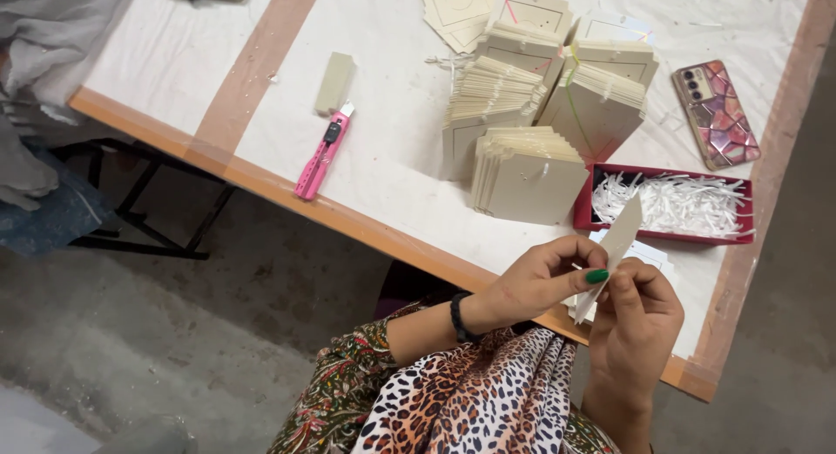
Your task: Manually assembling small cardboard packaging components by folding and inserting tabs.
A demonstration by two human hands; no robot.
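The person holds 1 beige card tag [616, 245] in both hands, raised just off the near edge of the table [383, 149] at about 5 o'clock in the view. The left hand [540, 280] pinches the tag from the left, thumb and forefinger closed on its lower half, a green nail showing at the thumb tip. The right hand [636, 319] grips the tag's bottom end from below, fingers curled around it. The tag stands nearly upright, tilted toward 1 o'clock, its edge turned to the camera.

Directly behind the tag, at 12 o'clock from the hands, a red tray [601, 171] holds a heap of white plastic ties [675, 201]. To 11 o'clock of the tray, several fanned stacks of tags [522, 171] lie on the table. A phone [716, 114] lies at 1 o'clock of the tray. A pink cutter [320, 154] lies well apart at 10 o'clock of the hands, with a small beige block [334, 82] just beyond it. A few more white cards [649, 254] lie under the hands, partly hidden.

Judging by this, the step in hand is handling a single tag, close to the ties. Whether a tie already sits in the tag cannot be told. A next move would call for a fine pinch at the tag's small hole while the other hand keeps it steady.
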